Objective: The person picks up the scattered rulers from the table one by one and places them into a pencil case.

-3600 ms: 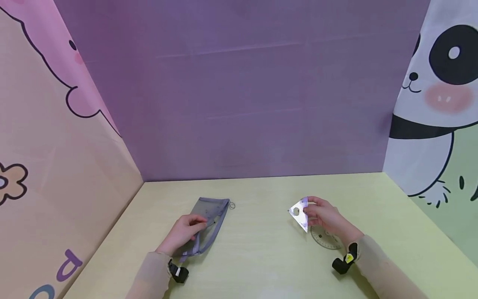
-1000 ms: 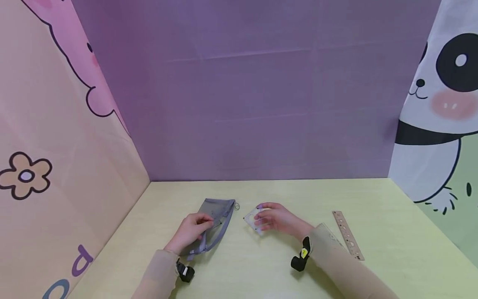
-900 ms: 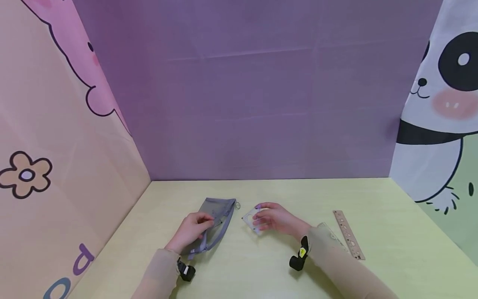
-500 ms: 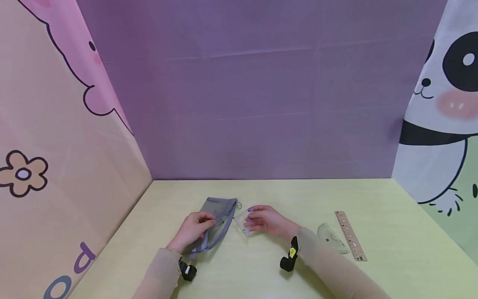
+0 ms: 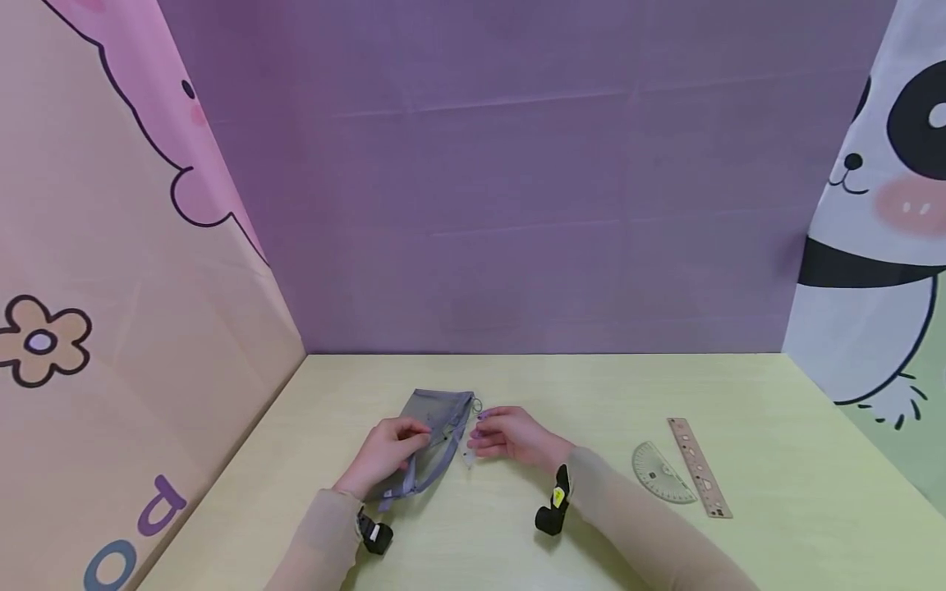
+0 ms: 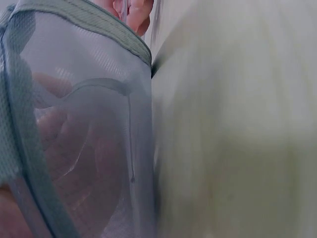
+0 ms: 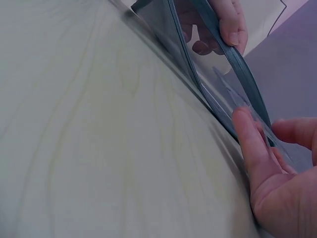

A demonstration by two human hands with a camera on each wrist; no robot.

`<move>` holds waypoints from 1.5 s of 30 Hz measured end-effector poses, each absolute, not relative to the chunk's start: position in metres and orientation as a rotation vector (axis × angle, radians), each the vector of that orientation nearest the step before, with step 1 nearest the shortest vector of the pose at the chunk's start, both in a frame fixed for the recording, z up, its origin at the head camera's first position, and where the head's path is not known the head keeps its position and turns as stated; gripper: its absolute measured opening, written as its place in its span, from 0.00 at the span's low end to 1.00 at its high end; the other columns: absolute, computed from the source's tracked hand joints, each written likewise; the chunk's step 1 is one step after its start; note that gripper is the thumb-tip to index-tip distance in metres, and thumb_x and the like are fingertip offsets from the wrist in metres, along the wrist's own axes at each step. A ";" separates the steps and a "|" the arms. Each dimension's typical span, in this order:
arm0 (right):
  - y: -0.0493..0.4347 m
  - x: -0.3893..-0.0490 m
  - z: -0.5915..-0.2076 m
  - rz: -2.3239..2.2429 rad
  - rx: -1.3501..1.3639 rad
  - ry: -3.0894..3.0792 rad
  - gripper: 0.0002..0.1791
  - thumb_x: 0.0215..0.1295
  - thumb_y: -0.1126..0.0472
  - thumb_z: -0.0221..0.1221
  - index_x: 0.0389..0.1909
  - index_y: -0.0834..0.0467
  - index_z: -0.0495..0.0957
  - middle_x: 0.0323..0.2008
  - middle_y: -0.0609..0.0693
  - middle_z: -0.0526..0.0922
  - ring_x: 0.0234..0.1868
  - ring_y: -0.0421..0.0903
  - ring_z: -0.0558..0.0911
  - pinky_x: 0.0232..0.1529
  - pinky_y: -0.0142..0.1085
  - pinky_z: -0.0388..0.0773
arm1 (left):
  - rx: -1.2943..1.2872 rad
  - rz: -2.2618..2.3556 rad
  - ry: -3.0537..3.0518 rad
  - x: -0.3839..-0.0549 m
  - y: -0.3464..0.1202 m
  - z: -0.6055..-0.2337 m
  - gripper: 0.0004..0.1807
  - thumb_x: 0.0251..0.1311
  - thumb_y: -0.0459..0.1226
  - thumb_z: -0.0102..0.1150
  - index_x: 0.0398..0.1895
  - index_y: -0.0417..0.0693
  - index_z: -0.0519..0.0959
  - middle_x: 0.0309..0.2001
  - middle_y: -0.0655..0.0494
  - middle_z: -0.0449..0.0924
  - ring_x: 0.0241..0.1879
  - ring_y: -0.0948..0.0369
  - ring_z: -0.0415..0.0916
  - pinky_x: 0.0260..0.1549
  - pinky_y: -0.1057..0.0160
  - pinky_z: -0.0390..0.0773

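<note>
A grey-blue mesh zip pouch (image 5: 434, 404) lies near the middle of the table, its open mouth facing right. My left hand (image 5: 386, 453) pinches the upper edge of that mouth and lifts it; in the right wrist view the left-hand fingers (image 7: 232, 29) grip the zip band. My right hand (image 5: 517, 437) holds a clear triangular set square (image 5: 469, 455) by its edge at the mouth. In the right wrist view, the tip of the set square (image 7: 228, 88) reaches between the two zip bands. The left wrist view shows the see-through pouch side (image 6: 89, 158) close up.
A clear half-round protractor (image 5: 660, 474) and a pinkish straight ruler (image 5: 699, 466) lie side by side on the pale table (image 5: 591, 386), right of my right forearm. A purple backdrop (image 5: 473, 205) closes off the back. Printed panels stand left and right.
My right hand has carried the set square leftwards from above the protractor to the pouch mouth. The protractor and ruler have come into full view. My left hand keeps its hold on the pouch.
</note>
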State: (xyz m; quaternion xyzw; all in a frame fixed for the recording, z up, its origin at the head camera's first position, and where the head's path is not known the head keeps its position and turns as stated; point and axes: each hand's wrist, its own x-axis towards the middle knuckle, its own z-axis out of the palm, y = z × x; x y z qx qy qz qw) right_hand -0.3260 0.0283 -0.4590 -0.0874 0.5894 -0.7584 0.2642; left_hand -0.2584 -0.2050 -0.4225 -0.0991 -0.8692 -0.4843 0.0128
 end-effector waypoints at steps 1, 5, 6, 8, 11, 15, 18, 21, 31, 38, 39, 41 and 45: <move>0.026 -0.326 -0.459 -2.050 -0.234 1.593 0.12 0.68 0.72 0.51 0.50 0.74 0.68 0.30 0.55 0.83 0.33 0.48 0.86 0.38 0.43 0.82 | -0.315 -1.509 -2.707 -0.258 -0.205 -0.422 0.10 0.63 0.35 0.59 0.43 0.38 0.82 0.32 0.54 0.79 0.23 0.60 0.69 0.21 0.62 0.74; 0.016 -0.325 -0.457 -2.040 -0.236 1.601 0.13 0.68 0.72 0.51 0.51 0.74 0.67 0.31 0.57 0.84 0.32 0.48 0.86 0.38 0.43 0.82 | -0.317 -1.505 -2.706 -0.257 -0.206 -0.422 0.10 0.63 0.35 0.59 0.43 0.37 0.82 0.32 0.54 0.79 0.23 0.60 0.69 0.21 0.63 0.74; 0.014 -0.325 -0.457 -2.040 -0.237 1.602 0.13 0.68 0.72 0.51 0.51 0.73 0.67 0.31 0.57 0.84 0.32 0.48 0.85 0.38 0.43 0.82 | -0.315 -1.506 -2.706 -0.257 -0.206 -0.422 0.10 0.63 0.35 0.59 0.43 0.38 0.82 0.32 0.54 0.79 0.24 0.61 0.69 0.21 0.63 0.74; 0.009 -0.324 -0.457 -2.038 -0.236 1.609 0.12 0.67 0.72 0.51 0.50 0.73 0.68 0.32 0.59 0.84 0.31 0.48 0.85 0.38 0.43 0.82 | -0.312 -1.504 -2.709 -0.257 -0.206 -0.422 0.10 0.63 0.35 0.59 0.43 0.38 0.82 0.33 0.54 0.79 0.24 0.61 0.69 0.21 0.63 0.74; 0.002 -0.324 -0.457 -2.037 -0.209 1.609 0.11 0.67 0.72 0.51 0.48 0.71 0.69 0.32 0.60 0.84 0.31 0.48 0.85 0.39 0.43 0.82 | -0.310 -1.504 -2.710 -0.256 -0.205 -0.421 0.10 0.63 0.35 0.59 0.43 0.38 0.82 0.33 0.54 0.79 0.24 0.61 0.69 0.22 0.63 0.75; -0.007 -0.322 -0.456 -2.031 -0.186 1.610 0.12 0.66 0.73 0.52 0.50 0.71 0.68 0.34 0.60 0.84 0.33 0.50 0.86 0.40 0.45 0.81 | -0.310 -1.505 -2.712 -0.256 -0.205 -0.420 0.09 0.64 0.35 0.59 0.43 0.39 0.82 0.33 0.53 0.79 0.24 0.61 0.69 0.22 0.62 0.75; -0.013 -0.322 -0.456 -2.012 -0.195 1.620 0.15 0.66 0.73 0.53 0.52 0.72 0.67 0.35 0.62 0.84 0.34 0.51 0.86 0.40 0.45 0.81 | -0.307 -1.499 -2.715 -0.257 -0.205 -0.420 0.09 0.64 0.35 0.60 0.42 0.39 0.82 0.33 0.53 0.79 0.23 0.61 0.69 0.22 0.61 0.75; -0.019 -0.321 -0.455 -1.979 -0.224 1.643 0.15 0.65 0.73 0.53 0.52 0.74 0.67 0.36 0.62 0.84 0.35 0.51 0.86 0.40 0.45 0.81 | -0.303 -1.498 -2.714 -0.257 -0.206 -0.420 0.08 0.63 0.35 0.59 0.42 0.40 0.83 0.33 0.53 0.80 0.23 0.60 0.69 0.21 0.61 0.75; -0.030 -0.316 -0.451 -1.818 -0.292 1.774 0.06 0.66 0.72 0.54 0.42 0.71 0.73 0.29 0.59 0.83 0.27 0.48 0.84 0.32 0.40 0.82 | -0.303 -1.502 -2.715 -0.258 -0.206 -0.423 0.08 0.63 0.34 0.60 0.41 0.39 0.82 0.33 0.53 0.80 0.22 0.60 0.69 0.21 0.62 0.75; -0.029 -0.317 -0.451 -1.713 -0.362 1.877 0.06 0.65 0.70 0.56 0.34 0.72 0.78 0.22 0.57 0.82 0.20 0.44 0.82 0.25 0.37 0.81 | -0.325 -1.511 -2.711 -0.259 -0.206 -0.422 0.08 0.63 0.34 0.59 0.42 0.39 0.82 0.33 0.53 0.80 0.22 0.60 0.69 0.21 0.62 0.74; -0.028 -0.317 -0.451 -1.702 -0.371 1.887 0.07 0.65 0.70 0.57 0.33 0.72 0.79 0.22 0.57 0.82 0.20 0.44 0.82 0.25 0.37 0.81 | -0.329 -1.513 -2.711 -0.259 -0.206 -0.423 0.09 0.63 0.34 0.59 0.42 0.39 0.82 0.33 0.53 0.80 0.22 0.60 0.69 0.21 0.62 0.75; -0.025 -0.317 -0.451 -1.687 -0.386 1.904 0.07 0.64 0.69 0.58 0.32 0.72 0.79 0.22 0.57 0.82 0.20 0.45 0.82 0.25 0.37 0.81 | -0.336 -1.516 -2.710 -0.260 -0.206 -0.423 0.09 0.64 0.35 0.59 0.42 0.39 0.82 0.34 0.53 0.80 0.23 0.60 0.69 0.22 0.61 0.75; -0.016 -0.317 -0.452 -1.674 -0.423 1.929 0.08 0.64 0.68 0.58 0.31 0.72 0.80 0.22 0.58 0.82 0.20 0.45 0.82 0.26 0.38 0.82 | -0.335 -1.518 -2.708 -0.261 -0.206 -0.425 0.09 0.63 0.35 0.60 0.42 0.39 0.82 0.33 0.53 0.79 0.24 0.60 0.69 0.22 0.61 0.76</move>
